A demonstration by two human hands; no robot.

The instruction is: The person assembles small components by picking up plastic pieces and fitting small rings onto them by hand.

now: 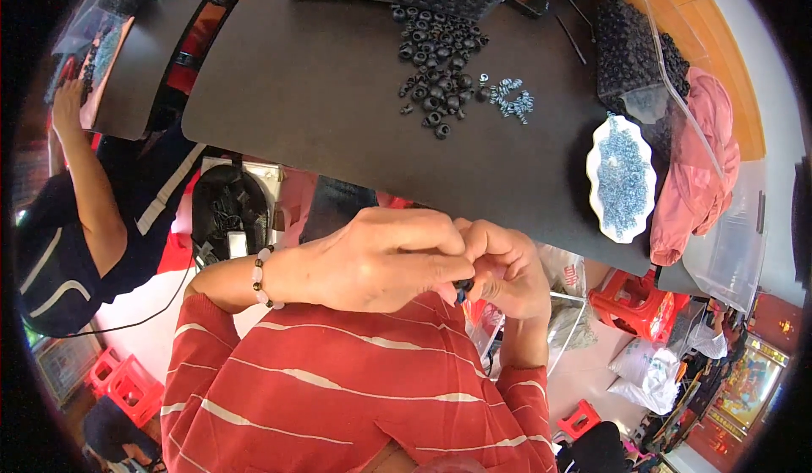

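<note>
Thumb and fingers of the left hand [385,257] and of the right hand [514,272] are closed together on a small, dark, glossy piece [463,287], mostly hidden by the fingertips; which hand bears the hold, I cannot tell. This piece is held just off the near edge of the dark, smooth-topped table [296,92], in front of the red shirt with wavy cream stripes [304,380]. A loose heap of round black pieces [436,50] spreads from the table's far edge toward its middle, with a small cluster of shiny, pale-blue bits [514,102] just to its right. Near the right end of the near edge stands a white, scalloped, oval dish [595,187] filled with similar bits, beside a crumpled pink cloth [704,151].
</note>
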